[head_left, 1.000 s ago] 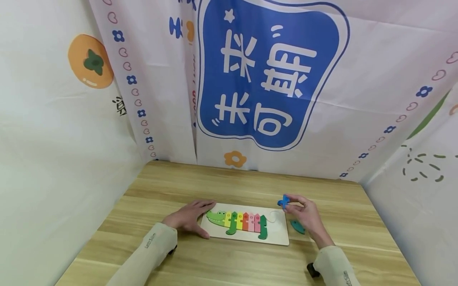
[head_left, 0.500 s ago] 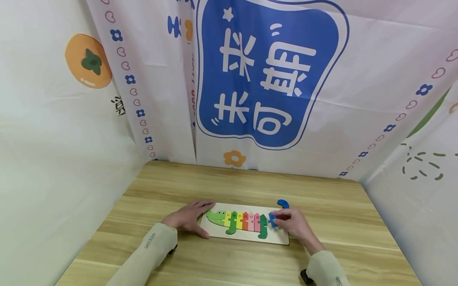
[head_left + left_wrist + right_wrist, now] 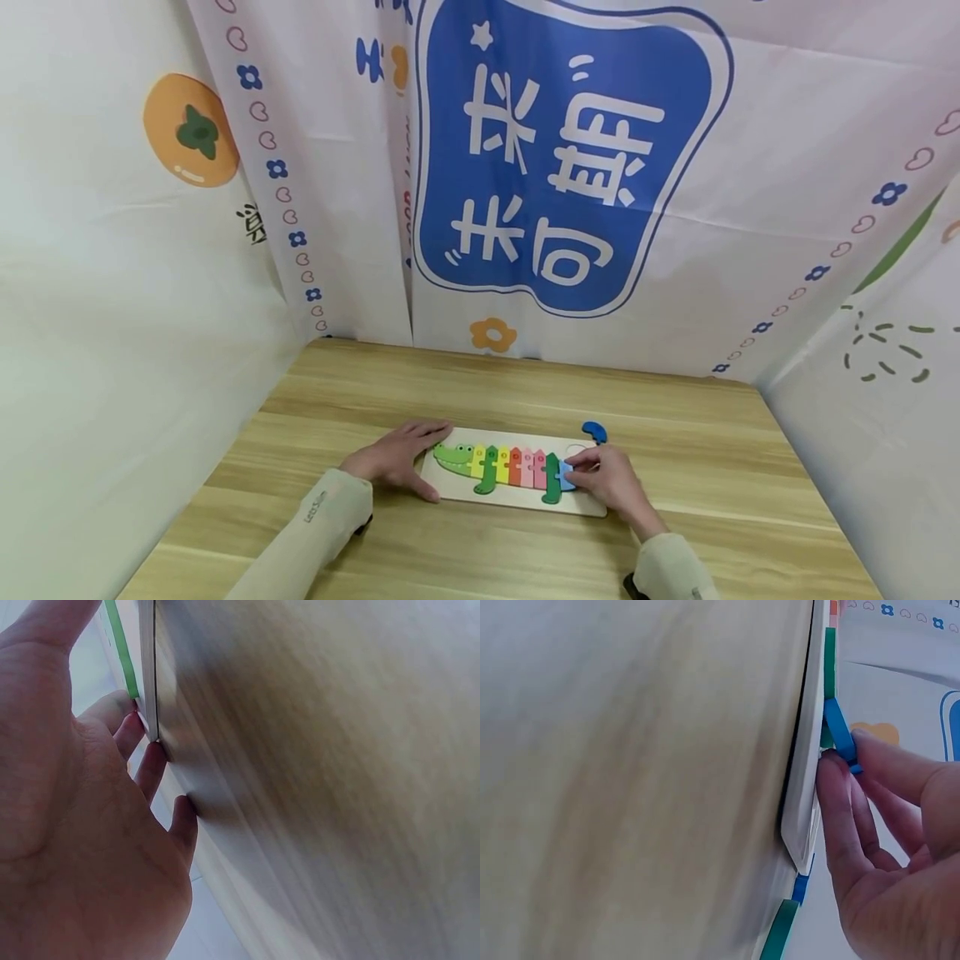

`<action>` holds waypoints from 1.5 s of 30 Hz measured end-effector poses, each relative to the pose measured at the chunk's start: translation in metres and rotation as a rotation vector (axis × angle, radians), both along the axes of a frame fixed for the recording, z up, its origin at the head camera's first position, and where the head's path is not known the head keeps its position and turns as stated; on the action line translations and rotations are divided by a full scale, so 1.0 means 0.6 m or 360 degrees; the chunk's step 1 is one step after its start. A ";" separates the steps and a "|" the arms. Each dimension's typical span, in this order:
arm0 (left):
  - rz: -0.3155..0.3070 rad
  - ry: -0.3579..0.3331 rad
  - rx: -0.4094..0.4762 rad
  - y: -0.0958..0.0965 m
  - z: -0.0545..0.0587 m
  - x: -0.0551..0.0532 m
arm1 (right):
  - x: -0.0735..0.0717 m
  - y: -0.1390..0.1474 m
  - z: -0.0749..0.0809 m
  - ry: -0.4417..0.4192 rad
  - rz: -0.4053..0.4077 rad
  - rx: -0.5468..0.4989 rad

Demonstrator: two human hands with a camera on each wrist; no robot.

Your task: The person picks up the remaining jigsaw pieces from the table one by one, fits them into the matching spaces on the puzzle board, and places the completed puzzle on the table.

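A pale wooden puzzle board [image 3: 510, 501] lies on the table with a crocodile made of coloured pieces, its green head [image 3: 452, 460] to the left. My left hand [image 3: 393, 454] rests at the board's left end, fingers spread; in the left wrist view its fingertips touch the edge. My right hand [image 3: 617, 485] pinches a blue puzzle piece [image 3: 566, 475] between thumb and fingers, beside the dark green leg piece [image 3: 552, 482]. That blue piece stands tilted against the board in the right wrist view. The fingers partly hide it.
A curved dark blue piece [image 3: 595, 432] lies by the board's far right corner. In the right wrist view a teal piece [image 3: 778, 930] lies past the board's end; the right hand covers it in the head view. Printed cloth [image 3: 360, 250] hangs behind the wooden table [image 3: 450, 383].
My right hand has brought the blue piece from beyond the board's right corner leftward to the dark green leg piece. The curved dark blue piece has come into view. My left hand has stayed put.
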State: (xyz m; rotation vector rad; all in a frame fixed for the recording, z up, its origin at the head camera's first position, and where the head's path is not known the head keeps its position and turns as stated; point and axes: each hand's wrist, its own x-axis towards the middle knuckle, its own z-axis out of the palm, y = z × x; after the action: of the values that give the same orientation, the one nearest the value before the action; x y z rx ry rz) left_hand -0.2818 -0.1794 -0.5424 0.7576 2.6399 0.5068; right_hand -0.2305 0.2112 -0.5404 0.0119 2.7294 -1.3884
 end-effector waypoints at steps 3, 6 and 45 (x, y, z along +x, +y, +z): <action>0.0001 -0.0005 0.0004 0.001 -0.002 -0.001 | 0.001 -0.001 0.001 0.0004 -0.0011 0.0014; 0.0006 -0.0007 0.0009 0.002 -0.003 -0.001 | 0.002 -0.001 0.000 0.0015 -0.0023 0.0032; 0.0039 -0.0030 0.0048 0.002 0.001 0.003 | -0.077 0.115 0.005 0.0263 0.0196 0.0427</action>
State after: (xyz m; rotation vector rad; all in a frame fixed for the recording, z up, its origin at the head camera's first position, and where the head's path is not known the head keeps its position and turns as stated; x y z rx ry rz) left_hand -0.2800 -0.1783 -0.5417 0.7264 2.6327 0.5586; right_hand -0.2764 0.2805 -0.5377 -0.2611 2.9718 -1.0272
